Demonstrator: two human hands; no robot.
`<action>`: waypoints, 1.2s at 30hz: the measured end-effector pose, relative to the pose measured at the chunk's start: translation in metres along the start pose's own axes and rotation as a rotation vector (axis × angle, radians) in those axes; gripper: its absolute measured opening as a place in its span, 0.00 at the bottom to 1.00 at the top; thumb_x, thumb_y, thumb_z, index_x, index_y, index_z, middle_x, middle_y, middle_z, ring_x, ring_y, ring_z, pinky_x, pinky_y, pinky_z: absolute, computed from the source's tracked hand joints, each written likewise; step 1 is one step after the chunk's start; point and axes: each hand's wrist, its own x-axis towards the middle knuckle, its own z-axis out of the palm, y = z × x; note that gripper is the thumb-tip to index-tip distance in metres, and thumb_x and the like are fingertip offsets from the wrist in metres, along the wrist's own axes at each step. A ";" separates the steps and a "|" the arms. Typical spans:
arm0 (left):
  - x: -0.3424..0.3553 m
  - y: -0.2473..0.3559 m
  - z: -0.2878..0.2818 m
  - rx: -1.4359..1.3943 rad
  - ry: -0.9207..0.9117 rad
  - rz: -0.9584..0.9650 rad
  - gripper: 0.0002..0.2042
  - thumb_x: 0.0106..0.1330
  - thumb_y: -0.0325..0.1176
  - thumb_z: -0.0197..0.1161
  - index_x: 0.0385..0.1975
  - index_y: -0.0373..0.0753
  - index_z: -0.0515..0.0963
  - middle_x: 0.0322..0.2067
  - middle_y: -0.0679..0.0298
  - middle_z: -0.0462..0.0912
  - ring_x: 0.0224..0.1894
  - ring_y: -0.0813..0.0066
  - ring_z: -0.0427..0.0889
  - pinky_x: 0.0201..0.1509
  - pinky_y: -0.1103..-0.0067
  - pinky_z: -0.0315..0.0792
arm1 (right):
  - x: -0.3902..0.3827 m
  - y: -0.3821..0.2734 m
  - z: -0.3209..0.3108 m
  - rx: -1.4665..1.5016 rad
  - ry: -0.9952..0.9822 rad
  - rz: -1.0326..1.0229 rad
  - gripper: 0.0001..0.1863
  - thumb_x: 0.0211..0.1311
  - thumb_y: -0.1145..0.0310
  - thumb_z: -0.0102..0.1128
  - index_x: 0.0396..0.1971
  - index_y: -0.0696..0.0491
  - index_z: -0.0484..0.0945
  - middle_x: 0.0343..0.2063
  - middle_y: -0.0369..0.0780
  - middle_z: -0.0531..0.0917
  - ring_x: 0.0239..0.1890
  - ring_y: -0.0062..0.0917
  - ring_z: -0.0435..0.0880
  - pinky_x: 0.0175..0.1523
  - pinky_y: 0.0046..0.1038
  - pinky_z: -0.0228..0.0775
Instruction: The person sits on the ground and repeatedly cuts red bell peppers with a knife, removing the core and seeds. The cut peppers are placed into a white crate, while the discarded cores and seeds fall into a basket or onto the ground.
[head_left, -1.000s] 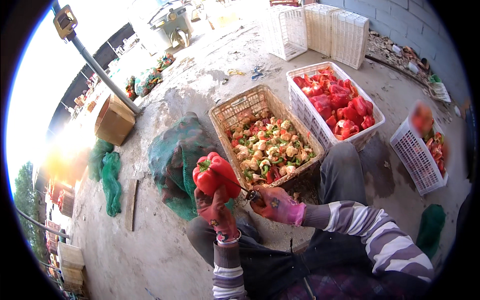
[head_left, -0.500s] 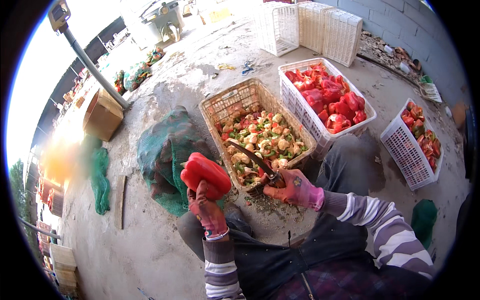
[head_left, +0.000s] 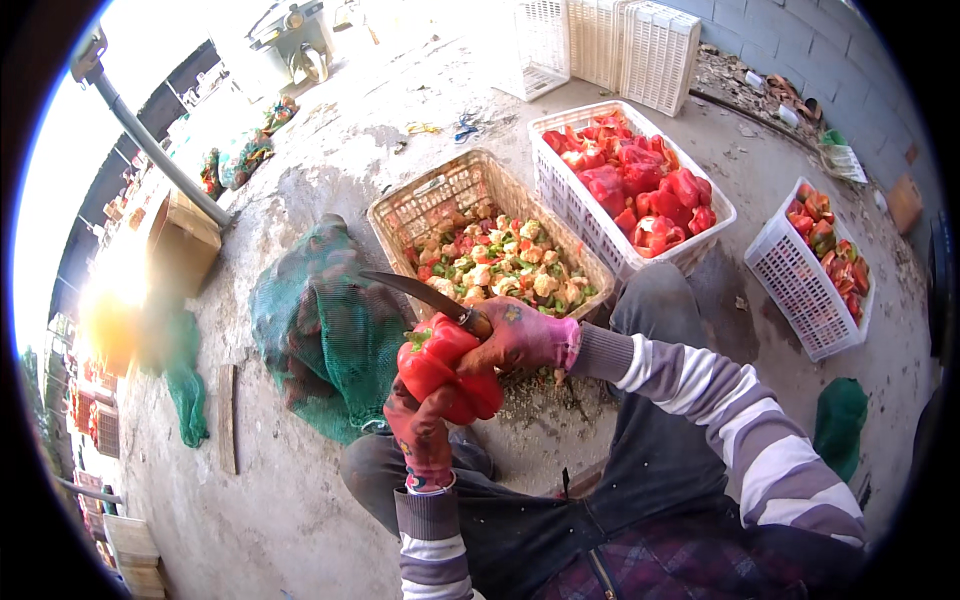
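Observation:
A whole red bell pepper (head_left: 437, 352) with a green stem rests in my gloved left hand (head_left: 422, 430), whose fingers wrap round its lower side. My gloved right hand (head_left: 520, 335) grips a curved knife (head_left: 425, 291) by its wooden handle. The blade sticks out to the left, just above the pepper's stem end, and the right fingers come up against the pepper's side. Whether the edge touches the pepper I cannot tell. Right behind both hands stands a tan crate (head_left: 455, 187) holding pepper cores, seeds and green stems.
A white crate (head_left: 585, 236) of cored red peppers stands beyond the tan one, and a smaller white crate (head_left: 800, 300) of pepper pieces at the right. A full green mesh sack (head_left: 330, 320) lies left of my knees. White crates (head_left: 655, 60) stand near the wall.
My right hand has brought the knife left, over the pepper. The pepper has turned in my left hand, its stem now upward and toward the blade. The whole view has shifted slightly.

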 end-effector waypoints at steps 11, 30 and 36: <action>0.017 -0.021 0.026 0.216 -0.091 -0.027 0.41 0.47 0.30 0.73 0.61 0.38 0.55 0.52 0.58 0.69 0.50 0.69 0.74 0.57 0.74 0.70 | -0.016 -0.013 -0.008 -0.649 0.347 0.035 0.30 0.39 0.50 0.68 0.42 0.54 0.78 0.30 0.49 0.82 0.34 0.40 0.83 0.42 0.32 0.73; 0.013 -0.016 0.009 0.213 -0.157 -0.097 0.23 0.46 0.30 0.71 0.42 0.36 0.69 0.39 0.64 0.75 0.40 0.78 0.75 0.47 0.80 0.71 | -0.037 0.009 -0.018 0.142 0.027 0.198 0.15 0.48 0.68 0.68 0.36 0.58 0.79 0.25 0.34 0.81 0.27 0.14 0.76 0.30 0.21 0.67; 0.015 -0.013 0.008 0.046 -0.168 -0.144 0.21 0.48 0.30 0.70 0.41 0.37 0.70 0.37 0.65 0.76 0.40 0.77 0.76 0.47 0.79 0.71 | -0.038 0.027 -0.023 0.495 -0.009 0.225 0.19 0.51 0.72 0.61 0.45 0.61 0.75 0.34 0.39 0.82 0.33 0.23 0.83 0.36 0.23 0.75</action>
